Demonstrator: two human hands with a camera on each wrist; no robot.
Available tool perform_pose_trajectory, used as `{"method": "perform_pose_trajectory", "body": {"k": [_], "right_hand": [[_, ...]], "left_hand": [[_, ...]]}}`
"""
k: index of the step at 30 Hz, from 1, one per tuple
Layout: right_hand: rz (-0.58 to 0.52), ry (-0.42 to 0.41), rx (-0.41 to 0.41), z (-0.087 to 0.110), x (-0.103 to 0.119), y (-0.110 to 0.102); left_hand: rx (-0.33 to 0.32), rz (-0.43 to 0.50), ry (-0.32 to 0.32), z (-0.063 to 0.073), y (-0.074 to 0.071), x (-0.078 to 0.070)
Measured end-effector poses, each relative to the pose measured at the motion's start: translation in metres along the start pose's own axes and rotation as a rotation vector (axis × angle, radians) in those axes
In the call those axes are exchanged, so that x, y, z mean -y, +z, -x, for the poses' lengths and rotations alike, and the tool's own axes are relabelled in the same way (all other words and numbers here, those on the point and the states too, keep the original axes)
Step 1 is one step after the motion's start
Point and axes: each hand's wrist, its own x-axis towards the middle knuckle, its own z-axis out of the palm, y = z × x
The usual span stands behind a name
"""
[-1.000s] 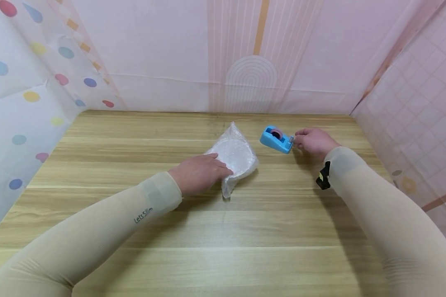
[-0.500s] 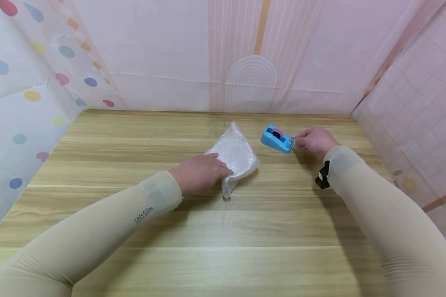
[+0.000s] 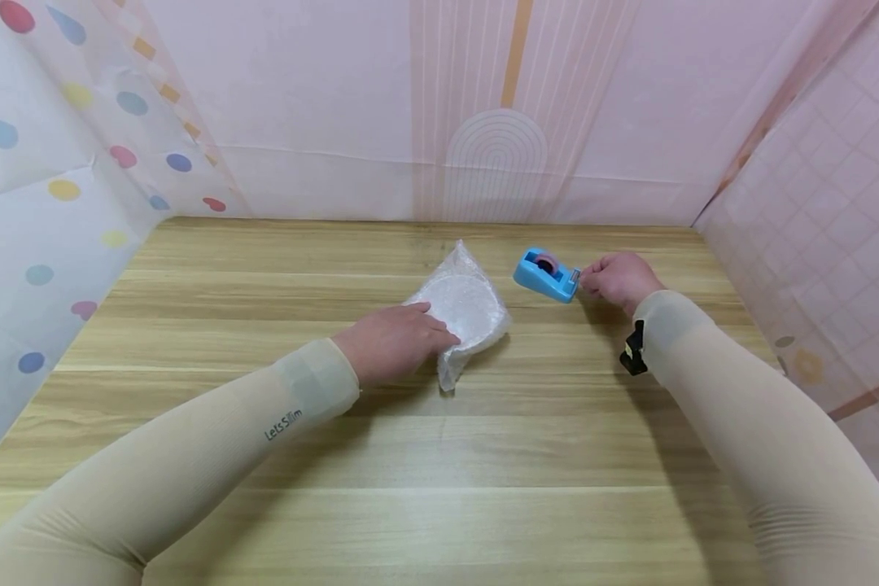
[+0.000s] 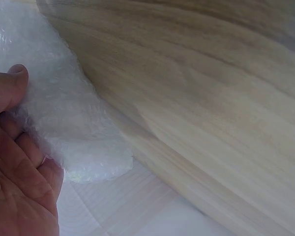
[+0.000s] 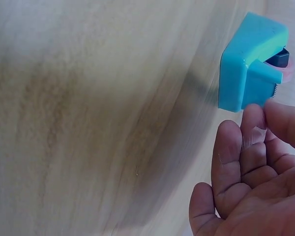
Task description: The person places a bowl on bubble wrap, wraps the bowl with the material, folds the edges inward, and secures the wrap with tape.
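Note:
A clear bubble-wrapped bundle (image 3: pixel 471 305), with a round flat shape showing through, lies on the wooden table. My left hand (image 3: pixel 398 342) holds its near left edge; in the left wrist view the thumb (image 4: pixel 15 84) lies over the wrap and the other fingers curl against its edge. To the right of the bundle stands a blue tape dispenser (image 3: pixel 540 283) with a pinkish roll (image 3: pixel 547 262) in it. My right hand (image 3: pixel 621 278) is at the dispenser's serrated cutter, thumb and finger pinching the tape end. A short strip of clear tape (image 5: pixel 254 137) shows across the fingers in the right wrist view.
The wood-grain table (image 3: pixel 439 496) reaches back to a pink patterned sheet (image 3: pixel 315 106). A dotted sheet (image 3: pixel 37 236) stands at the left and a gridded one (image 3: pixel 842 220) at the right. A black wrist camera (image 3: pixel 633 350) sits under the right sleeve.
My right wrist has shifted and turned very slightly, its fingertips still at the cutter. The left hand, bundle and dispenser stay where they were.

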Motion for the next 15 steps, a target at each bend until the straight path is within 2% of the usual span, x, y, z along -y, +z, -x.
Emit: {"method": "perform_pose_trajectory", "body": {"k": [15], "right_hand": [[0.047,0.005,-0.036,0.0001,0.0046,0.0054]], "left_hand": [[0.004,-0.028,0.002,0.0003,-0.0014,-0.0014]]}}
